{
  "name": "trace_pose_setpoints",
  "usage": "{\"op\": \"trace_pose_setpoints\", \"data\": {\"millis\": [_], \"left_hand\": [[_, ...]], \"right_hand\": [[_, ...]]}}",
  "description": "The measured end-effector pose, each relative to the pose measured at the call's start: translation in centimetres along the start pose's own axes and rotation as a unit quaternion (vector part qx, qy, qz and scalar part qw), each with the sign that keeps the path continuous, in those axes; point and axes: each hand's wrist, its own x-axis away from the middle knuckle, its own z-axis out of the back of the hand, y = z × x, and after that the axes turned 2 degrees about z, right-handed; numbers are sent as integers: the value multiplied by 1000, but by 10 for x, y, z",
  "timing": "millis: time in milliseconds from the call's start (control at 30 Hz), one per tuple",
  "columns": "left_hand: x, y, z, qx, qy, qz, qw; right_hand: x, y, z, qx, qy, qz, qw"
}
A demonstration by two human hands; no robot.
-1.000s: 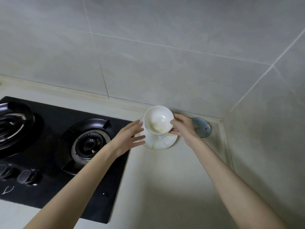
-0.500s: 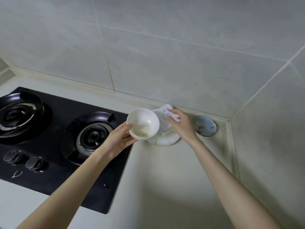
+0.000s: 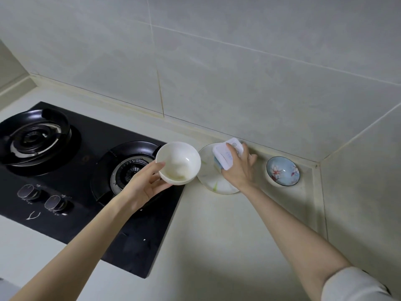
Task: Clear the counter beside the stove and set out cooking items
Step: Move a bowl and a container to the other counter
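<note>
White bowl [image 3: 180, 161]: round and plain, with a pale smear in its bottom. You hold it in your left hand [image 3: 145, 187], thumb over the near rim and fingers curled beneath. It sits over the right edge of the stove [image 3: 91, 135], just beside the right burner [image 3: 130, 172], and its rim overlaps the plate's left edge in view.

White plate [image 3: 211, 181]: flat on the counter [image 3: 227, 235] just right of the stove, close to the back wall. It has a faint green mark near its front edge.

White flat object [image 3: 223, 157]: rectangular with rounded corners and small blue printed marks. Your right hand [image 3: 240, 172] grips it from the right side, fingers wrapped round it, over the far part of the plate. Whether it touches the plate cannot be told.

Small blue dish [image 3: 283, 172]: flower pattern inside. It stands on the counter in the back corner, just right of your right hand and apart from the plate.

Stove: black glass top set into the counter, with a left burner [image 3: 34, 137] and the right burner. Two knobs [image 3: 55, 203] sit side by side at its front left.

Tiled wall [image 3: 238, 72]: pale grey, running behind the counter and turning at the right corner.

Sleeve [image 3: 355, 285]: pale, on your right upper arm at the lower right edge of view.
</note>
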Motion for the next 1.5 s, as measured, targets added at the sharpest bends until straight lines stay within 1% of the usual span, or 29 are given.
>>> {"op": "trace_pose_setpoints", "data": {"millis": [200, 333, 533, 667, 733, 867, 1000, 1067, 1133, 1300, 1500], "left_hand": [[10, 1, -3, 2, 10, 5, 1000], [26, 3, -1, 17, 10, 6, 1000], [63, 5, 11, 67, 23, -14, 997], [99, 6, 29, 87, 37, -52, 994], [122, 5, 43, 93, 50, -74, 992], [174, 0, 73, 122, 89, -110, 982], [238, -13, 116, 131, 156, -153, 967], [260, -18, 132, 133, 171, -161, 963], [292, -25, 159, 164, 194, -188, 949], [362, -40, 218, 216, 254, -224, 916], [472, -60, 312, 300, 313, -266, 861]], "right_hand": [[8, -2, 1, -11, 13, 9, 1000], [16, -15, 15, -23, 45, 36, 998], [37, -51, 55, -68, 95, 123, 986], [60, -81, 73, -76, 129, 202, 968], [75, -98, 76, -94, 132, 242, 957], [106, -135, 79, -104, 110, 307, 940], [146, -182, 69, -104, 90, 383, 913], [161, -201, 64, -100, 81, 401, 907], [188, -231, 56, -105, 72, 439, 889], [247, -304, 31, -127, 29, 512, 849], [346, -412, -11, -148, -32, 568, 809]]}}
